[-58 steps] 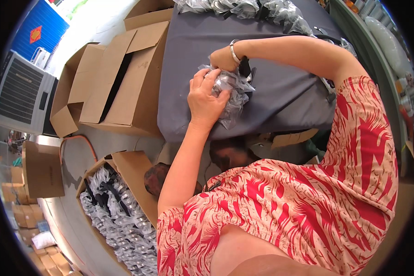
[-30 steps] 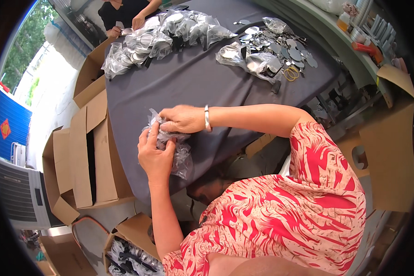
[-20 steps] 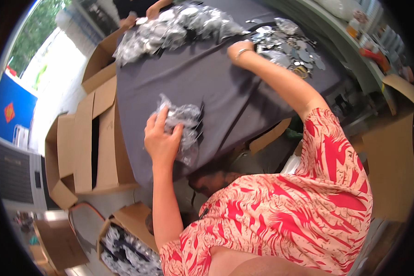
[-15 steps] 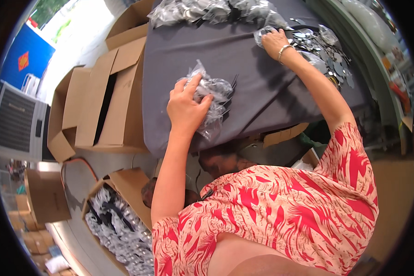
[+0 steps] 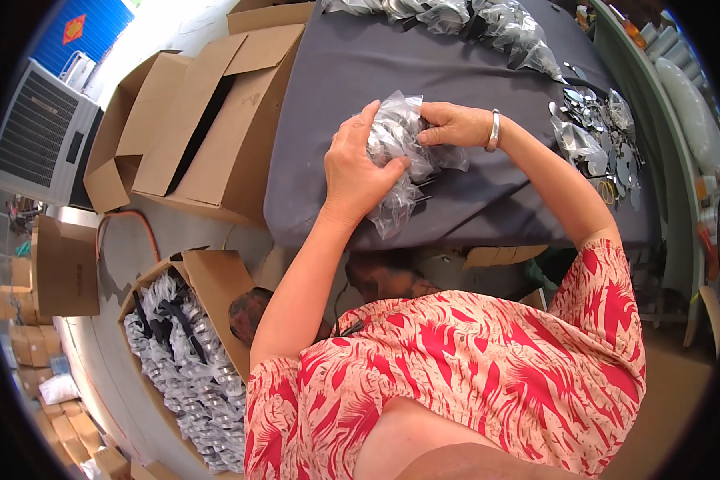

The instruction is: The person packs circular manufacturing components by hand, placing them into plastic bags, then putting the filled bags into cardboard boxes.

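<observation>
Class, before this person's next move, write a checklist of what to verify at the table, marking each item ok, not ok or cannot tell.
1. Left hand on the plastic-wrapped bundle: ok, fingers and thumb curve around it.
2. Right hand gripping firmly: cannot tell; it meets the bundle's right side.
3. Bundle well back from the near edge of the table: not ok, its lower end lies close.
4. Loose shiny pieces apart from the bundle: ok, piled at right.
5. Number of items inside the bundle: cannot tell.
</observation>
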